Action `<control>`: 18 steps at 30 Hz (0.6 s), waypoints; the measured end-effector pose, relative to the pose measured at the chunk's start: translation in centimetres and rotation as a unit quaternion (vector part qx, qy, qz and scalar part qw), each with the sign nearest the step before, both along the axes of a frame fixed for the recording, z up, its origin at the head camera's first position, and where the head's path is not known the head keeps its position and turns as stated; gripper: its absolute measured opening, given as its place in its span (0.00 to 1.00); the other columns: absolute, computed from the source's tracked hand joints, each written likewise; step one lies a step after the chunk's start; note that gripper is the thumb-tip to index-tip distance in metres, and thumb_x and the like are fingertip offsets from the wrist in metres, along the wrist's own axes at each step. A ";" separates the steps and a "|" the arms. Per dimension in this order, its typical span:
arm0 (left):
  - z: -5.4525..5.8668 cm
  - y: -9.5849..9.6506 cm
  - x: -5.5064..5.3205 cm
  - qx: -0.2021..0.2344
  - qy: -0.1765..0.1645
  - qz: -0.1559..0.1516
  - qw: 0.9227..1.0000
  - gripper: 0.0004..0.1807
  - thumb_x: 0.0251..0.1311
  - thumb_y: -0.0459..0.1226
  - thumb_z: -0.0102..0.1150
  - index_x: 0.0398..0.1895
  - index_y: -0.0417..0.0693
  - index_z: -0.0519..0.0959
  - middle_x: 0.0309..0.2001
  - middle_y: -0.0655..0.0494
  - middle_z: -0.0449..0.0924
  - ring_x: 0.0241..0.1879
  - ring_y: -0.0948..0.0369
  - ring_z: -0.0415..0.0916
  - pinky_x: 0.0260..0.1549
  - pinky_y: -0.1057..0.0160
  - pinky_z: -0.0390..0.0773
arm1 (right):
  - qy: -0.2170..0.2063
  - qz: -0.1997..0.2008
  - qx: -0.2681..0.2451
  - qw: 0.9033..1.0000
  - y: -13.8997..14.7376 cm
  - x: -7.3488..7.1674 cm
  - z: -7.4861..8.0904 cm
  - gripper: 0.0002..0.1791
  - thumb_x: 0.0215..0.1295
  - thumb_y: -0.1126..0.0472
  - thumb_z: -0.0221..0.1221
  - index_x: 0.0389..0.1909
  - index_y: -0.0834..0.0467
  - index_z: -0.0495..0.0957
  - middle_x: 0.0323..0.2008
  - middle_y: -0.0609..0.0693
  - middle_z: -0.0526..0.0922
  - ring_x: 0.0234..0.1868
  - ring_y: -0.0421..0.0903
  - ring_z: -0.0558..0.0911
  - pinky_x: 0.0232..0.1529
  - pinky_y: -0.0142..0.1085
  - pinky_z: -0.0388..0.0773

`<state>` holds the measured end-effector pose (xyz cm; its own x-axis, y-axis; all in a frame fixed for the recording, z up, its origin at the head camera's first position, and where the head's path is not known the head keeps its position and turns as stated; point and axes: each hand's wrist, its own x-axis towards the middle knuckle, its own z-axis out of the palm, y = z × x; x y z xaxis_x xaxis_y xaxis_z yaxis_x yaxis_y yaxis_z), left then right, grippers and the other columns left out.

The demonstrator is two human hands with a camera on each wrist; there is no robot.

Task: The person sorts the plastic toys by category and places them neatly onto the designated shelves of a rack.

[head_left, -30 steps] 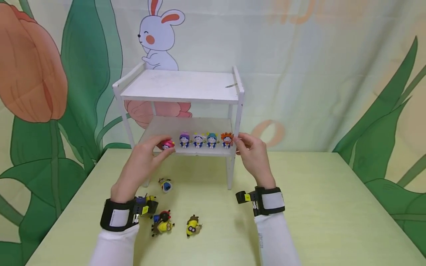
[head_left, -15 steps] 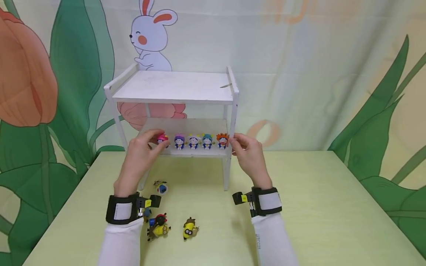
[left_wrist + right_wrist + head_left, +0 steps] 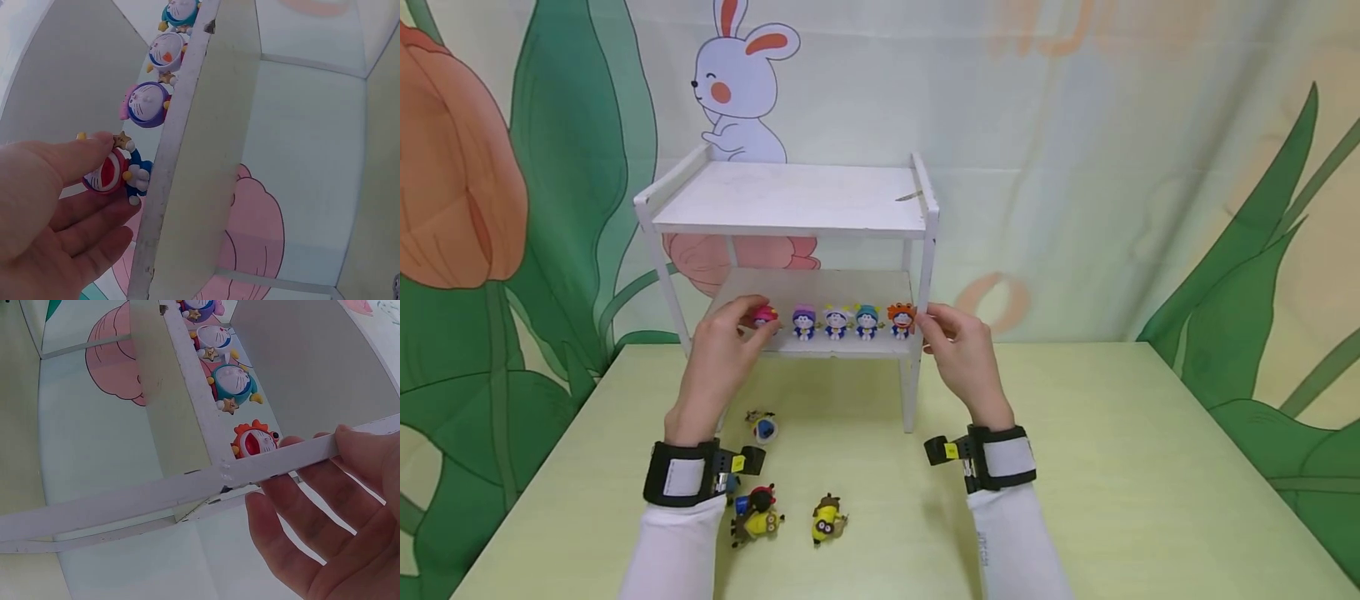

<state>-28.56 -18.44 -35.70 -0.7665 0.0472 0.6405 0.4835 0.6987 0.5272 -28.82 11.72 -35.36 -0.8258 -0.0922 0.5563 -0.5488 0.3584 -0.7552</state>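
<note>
Flowered curtain (image 3: pixel 1075 208) behind, the left hand (image 3: pixel 717 358) pinches, near the lower shelf's (image 3: pixel 820 287) left end, a pink-hatted figurine (image 3: pixel 119 172), probably light, hard plastic best held by its head, the right hand (image 3: pixel 967 362) curled round a post (image 3: pixel 927 275).

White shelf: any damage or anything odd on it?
Some wear: the white shelf looks chipped, with dark spots along its lower front edge. A dark streak shows near the top board's right end; I can't tell whether it's a scratch.
</note>
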 end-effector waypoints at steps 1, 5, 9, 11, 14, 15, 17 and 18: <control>-0.1 0.0 -0.1 0.000 0.002 0.001 1.000 0.19 0.62 0.34 0.66 0.53 0.35 0.78 0.43 0.41 0.81 0.40 0.48 0.78 0.35 0.50 0.80 | 0.000 -0.001 0.001 1.000 0.0 0.0 0.0 0.13 0.72 0.59 0.57 0.48 0.64 0.83 0.38 0.58 0.85 0.32 0.51 0.83 0.37 0.46 0.83; -0.4 0.0 -0.4 0.001 0.012 0.007 1.000 0.19 0.61 0.34 0.66 0.53 0.35 0.78 0.44 0.39 0.81 0.39 0.48 0.78 0.35 0.50 0.81 | 0.000 -0.004 0.004 1.000 0.0 -0.1 0.0 0.13 0.72 0.60 0.57 0.48 0.64 0.83 0.37 0.57 0.86 0.32 0.50 0.83 0.36 0.45 0.83; -0.7 0.2 -0.6 0.004 0.019 0.010 1.000 0.19 0.60 0.33 0.66 0.53 0.34 0.78 0.44 0.38 0.81 0.38 0.48 0.79 0.35 0.50 0.81 | 0.001 -0.001 0.002 1.000 0.0 -0.1 0.0 0.13 0.72 0.60 0.57 0.48 0.64 0.83 0.38 0.58 0.85 0.33 0.51 0.83 0.37 0.48 0.83; -0.8 0.3 -0.7 0.006 0.018 0.010 1.000 0.19 0.61 0.33 0.66 0.53 0.34 0.78 0.44 0.38 0.80 0.38 0.48 0.79 0.35 0.50 0.82 | 0.001 0.001 0.000 1.000 0.0 -0.1 -0.1 0.13 0.72 0.60 0.57 0.48 0.64 0.83 0.39 0.58 0.85 0.33 0.51 0.83 0.37 0.49 0.83; -1.0 0.4 -0.8 0.008 0.020 0.010 1.000 0.19 0.61 0.33 0.66 0.53 0.34 0.78 0.45 0.38 0.80 0.38 0.47 0.79 0.35 0.50 0.82 | 0.000 0.002 -0.001 1.000 0.0 -0.1 -0.1 0.13 0.72 0.60 0.57 0.49 0.64 0.83 0.39 0.58 0.85 0.33 0.52 0.83 0.37 0.48 0.83; -1.0 0.4 -0.8 0.009 0.022 0.010 1.000 0.19 0.61 0.33 0.66 0.53 0.34 0.78 0.45 0.38 0.80 0.38 0.47 0.79 0.35 0.50 0.82 | 0.001 0.001 0.000 1.000 0.0 -0.1 -0.1 0.13 0.72 0.60 0.57 0.49 0.64 0.83 0.39 0.58 0.85 0.33 0.52 0.83 0.37 0.47 0.83; -1.1 0.5 -0.9 0.009 0.027 0.008 1.000 0.18 0.61 0.33 0.66 0.52 0.34 0.78 0.45 0.38 0.80 0.38 0.47 0.79 0.35 0.50 0.82 | 0.000 0.000 0.000 1.000 0.0 -0.1 -0.1 0.13 0.72 0.60 0.57 0.49 0.64 0.83 0.40 0.58 0.85 0.33 0.52 0.83 0.36 0.46 0.83; -1.2 0.5 -0.9 0.010 0.030 0.007 0.999 0.18 0.61 0.33 0.66 0.52 0.34 0.78 0.45 0.38 0.80 0.38 0.47 0.79 0.35 0.50 0.82 | 0.000 -0.001 0.000 1.000 0.1 -0.1 -0.1 0.13 0.72 0.60 0.57 0.49 0.64 0.83 0.40 0.58 0.85 0.33 0.52 0.83 0.36 0.45 0.83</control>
